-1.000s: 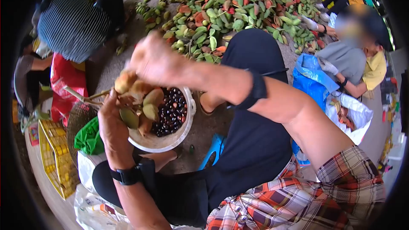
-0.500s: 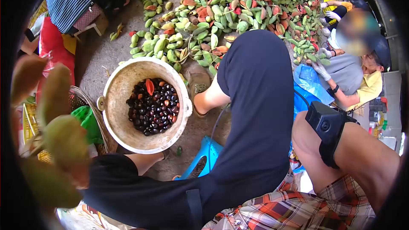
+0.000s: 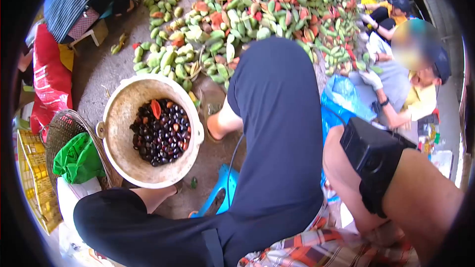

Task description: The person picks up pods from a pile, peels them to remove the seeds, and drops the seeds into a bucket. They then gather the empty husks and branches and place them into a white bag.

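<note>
Neither my left hand nor my right hand shows. My bent bare arm point(image 3: 420, 183) is at the right, with a black device point(image 3: 371, 153) strapped round it; the arm runs out past the lower right edge. Between my legs stands a round, pale, stained basin point(image 3: 116, 138) with two small handles. Dark shiny seeds point(image 3: 161, 141) lie in its bottom, and a red pod piece point(image 3: 156, 109) rests on them. Beyond my raised knee spreads a large heap of green and red pods point(image 3: 277, 10).
A green bag point(image 3: 79, 158) sits in a wicker basket point(image 3: 62, 128) beside a yellow crate point(image 3: 37, 183). A red sack point(image 3: 49, 79) stands behind. My legs flank a blue stool point(image 3: 225, 188). Co-workers point(image 3: 391, 84) sit at the right by a blue bag point(image 3: 341, 99).
The blurred pods close to the camera at the left have gone from view, uncovering the crate and basket. The view has shifted, so the basin and heap appear further left.
</note>
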A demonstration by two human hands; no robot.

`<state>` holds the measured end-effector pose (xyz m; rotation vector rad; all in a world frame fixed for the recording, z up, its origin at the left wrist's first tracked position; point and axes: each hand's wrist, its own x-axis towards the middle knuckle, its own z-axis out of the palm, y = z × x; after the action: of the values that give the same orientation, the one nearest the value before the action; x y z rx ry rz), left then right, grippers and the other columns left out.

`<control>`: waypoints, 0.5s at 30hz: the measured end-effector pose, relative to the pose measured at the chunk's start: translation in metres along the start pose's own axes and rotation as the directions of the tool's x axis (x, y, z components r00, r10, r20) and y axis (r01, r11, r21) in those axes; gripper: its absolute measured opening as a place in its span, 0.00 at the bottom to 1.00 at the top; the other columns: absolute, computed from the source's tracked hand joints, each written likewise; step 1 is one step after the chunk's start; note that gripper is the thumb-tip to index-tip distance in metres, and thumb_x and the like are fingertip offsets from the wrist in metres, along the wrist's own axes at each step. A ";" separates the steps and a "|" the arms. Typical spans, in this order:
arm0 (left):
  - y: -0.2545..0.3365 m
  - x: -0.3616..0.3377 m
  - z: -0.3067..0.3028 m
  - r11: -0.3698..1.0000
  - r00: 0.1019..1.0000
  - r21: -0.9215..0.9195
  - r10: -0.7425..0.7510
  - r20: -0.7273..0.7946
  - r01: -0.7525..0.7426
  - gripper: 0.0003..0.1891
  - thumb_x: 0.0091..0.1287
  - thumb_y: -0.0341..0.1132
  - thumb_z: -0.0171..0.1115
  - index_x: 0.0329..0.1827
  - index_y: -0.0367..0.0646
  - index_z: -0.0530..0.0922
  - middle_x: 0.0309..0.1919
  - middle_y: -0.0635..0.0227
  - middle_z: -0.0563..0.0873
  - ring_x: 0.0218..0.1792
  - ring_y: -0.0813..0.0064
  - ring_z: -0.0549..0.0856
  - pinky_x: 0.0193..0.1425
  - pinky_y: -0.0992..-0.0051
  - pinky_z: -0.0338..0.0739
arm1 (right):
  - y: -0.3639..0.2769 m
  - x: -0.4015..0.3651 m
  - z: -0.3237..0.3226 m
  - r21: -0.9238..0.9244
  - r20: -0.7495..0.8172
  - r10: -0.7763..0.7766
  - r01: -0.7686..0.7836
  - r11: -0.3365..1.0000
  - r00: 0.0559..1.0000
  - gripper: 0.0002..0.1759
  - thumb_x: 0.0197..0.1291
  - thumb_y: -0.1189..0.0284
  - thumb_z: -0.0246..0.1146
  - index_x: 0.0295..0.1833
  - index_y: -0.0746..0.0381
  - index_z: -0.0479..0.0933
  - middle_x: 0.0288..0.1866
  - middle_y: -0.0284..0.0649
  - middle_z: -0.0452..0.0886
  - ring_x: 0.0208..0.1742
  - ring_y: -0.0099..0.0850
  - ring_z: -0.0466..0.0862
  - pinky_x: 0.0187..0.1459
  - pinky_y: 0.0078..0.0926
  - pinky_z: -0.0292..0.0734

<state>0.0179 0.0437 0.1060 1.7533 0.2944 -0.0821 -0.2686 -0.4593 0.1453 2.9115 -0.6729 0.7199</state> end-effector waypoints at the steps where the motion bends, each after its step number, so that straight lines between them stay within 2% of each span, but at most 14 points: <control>1: 0.000 -0.004 -0.003 1.000 1.000 0.001 -0.005 -0.012 0.005 0.33 0.67 0.49 0.52 0.67 0.34 0.59 0.60 0.52 0.70 0.52 0.64 0.78 0.54 0.66 0.76 | 0.001 0.000 0.000 -0.006 0.003 -0.003 0.003 1.000 1.000 0.22 0.60 0.77 0.50 0.62 0.63 0.72 0.54 0.43 0.78 0.46 0.36 0.80 0.48 0.23 0.74; 9: 0.014 -0.065 -0.017 1.000 0.985 -0.009 -0.023 -0.173 0.022 0.39 0.65 0.53 0.56 0.70 0.36 0.55 0.65 0.52 0.67 0.56 0.65 0.75 0.59 0.67 0.74 | 0.019 -0.029 -0.009 -0.044 0.029 0.037 -0.035 0.998 0.999 0.22 0.62 0.77 0.50 0.63 0.63 0.71 0.54 0.43 0.77 0.47 0.36 0.79 0.48 0.24 0.74; 13: 0.028 -0.082 -0.014 0.999 0.982 -0.001 0.043 -0.185 -0.044 0.42 0.64 0.55 0.57 0.72 0.37 0.53 0.67 0.52 0.65 0.59 0.66 0.74 0.61 0.67 0.72 | 0.004 0.010 -0.002 -0.019 -0.006 -0.021 0.021 1.000 1.000 0.22 0.62 0.77 0.50 0.63 0.63 0.70 0.55 0.43 0.76 0.47 0.36 0.79 0.48 0.24 0.74; 15: 0.040 -0.095 -0.005 0.995 0.979 -0.027 0.090 -0.181 -0.097 0.43 0.63 0.56 0.58 0.73 0.38 0.52 0.68 0.52 0.64 0.60 0.66 0.73 0.62 0.68 0.72 | -0.022 0.042 -0.002 -0.007 -0.056 -0.110 0.110 0.994 0.992 0.22 0.62 0.76 0.50 0.63 0.63 0.70 0.55 0.43 0.76 0.47 0.36 0.79 0.48 0.24 0.75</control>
<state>-0.0650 0.0274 0.1661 1.7387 0.3416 0.1495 -0.2266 -0.4558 0.1672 2.8859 -0.5029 0.7832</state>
